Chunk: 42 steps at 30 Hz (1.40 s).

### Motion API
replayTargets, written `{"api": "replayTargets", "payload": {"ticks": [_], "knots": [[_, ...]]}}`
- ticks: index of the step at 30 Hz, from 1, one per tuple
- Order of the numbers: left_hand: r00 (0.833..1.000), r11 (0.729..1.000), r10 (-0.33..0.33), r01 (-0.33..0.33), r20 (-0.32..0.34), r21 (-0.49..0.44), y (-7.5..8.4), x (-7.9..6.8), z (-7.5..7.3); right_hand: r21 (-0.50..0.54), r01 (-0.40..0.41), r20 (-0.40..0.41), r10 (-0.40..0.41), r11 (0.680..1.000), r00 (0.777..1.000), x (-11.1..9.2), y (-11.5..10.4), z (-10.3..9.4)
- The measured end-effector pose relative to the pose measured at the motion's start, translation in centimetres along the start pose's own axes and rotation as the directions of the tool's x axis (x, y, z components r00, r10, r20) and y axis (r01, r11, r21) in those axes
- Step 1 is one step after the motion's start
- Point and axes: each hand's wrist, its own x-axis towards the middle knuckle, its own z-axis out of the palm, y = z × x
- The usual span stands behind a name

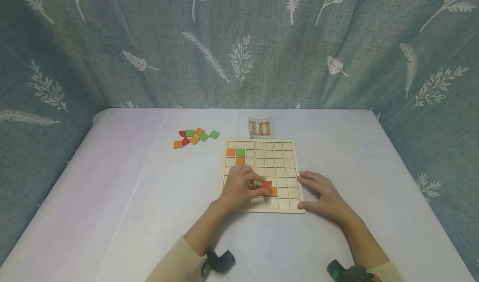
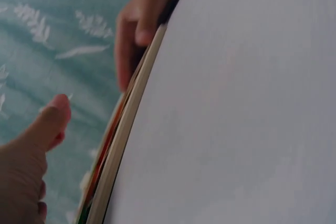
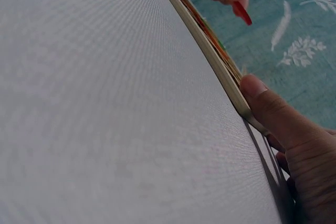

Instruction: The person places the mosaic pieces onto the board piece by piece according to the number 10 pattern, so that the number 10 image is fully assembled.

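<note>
My left hand [image 1: 241,186] pinches a red tile [image 1: 267,185] with a rounded edge between thumb and fingers, over the lower middle of a wooden grid board [image 1: 288,171]. In the right wrist view the same red tile [image 3: 242,13] sticks out from the fingertips. Near it on the board are a green tile [image 1: 259,183] and an orange tile [image 1: 274,191], partly covered by the hand. Further up sit orange [image 1: 230,152] and green [image 1: 240,152] squares, with another orange square [image 1: 240,161] below. My right hand [image 1: 324,192] rests against the board's right edge, thumb at the near corner, fingers extended.
Loose orange, green and red tiles [image 1: 194,139] lie on the white table [image 1: 149,215], left of the board's far side. Just behind the board is a small printed pattern card [image 1: 261,128]. A leaf-patterned curtain [image 1: 239,45] surrounds the table's back and sides.
</note>
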Motion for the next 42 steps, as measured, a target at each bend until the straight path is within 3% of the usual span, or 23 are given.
{"api": "replayTargets", "payload": {"ticks": [6,14,18,24,32,42], "knots": [[0.996,0.998,-0.044,0.040,0.072,0.045,1.3,0.1,1.6,0.002,0.004,0.001,-0.004,1.000,1.000,0.1,-0.1,-0.1],[0.980,0.986,-0.129,0.111,0.150,0.125,2.4,-0.2,2.5,0.027,-0.027,0.018,0.026,0.999,0.999,0.0,-0.3,0.1],[0.980,0.973,-0.143,0.114,0.137,0.198,2.8,-0.1,3.1,0.029,-0.017,0.016,0.016,0.999,1.000,-0.1,-0.2,0.2],[0.991,0.953,-0.093,0.062,0.092,0.296,3.4,0.1,3.8,0.021,-0.007,0.014,0.007,1.000,1.000,-0.1,-0.2,0.3],[0.990,0.959,-0.119,0.095,0.074,0.267,3.5,-0.1,3.7,-0.002,0.010,0.015,-0.009,1.000,1.000,0.2,-0.2,0.2],[0.989,0.967,-0.136,0.118,0.065,0.227,3.5,0.1,3.4,0.004,-0.025,0.020,0.025,1.000,1.000,0.0,-0.1,-0.1]]}}
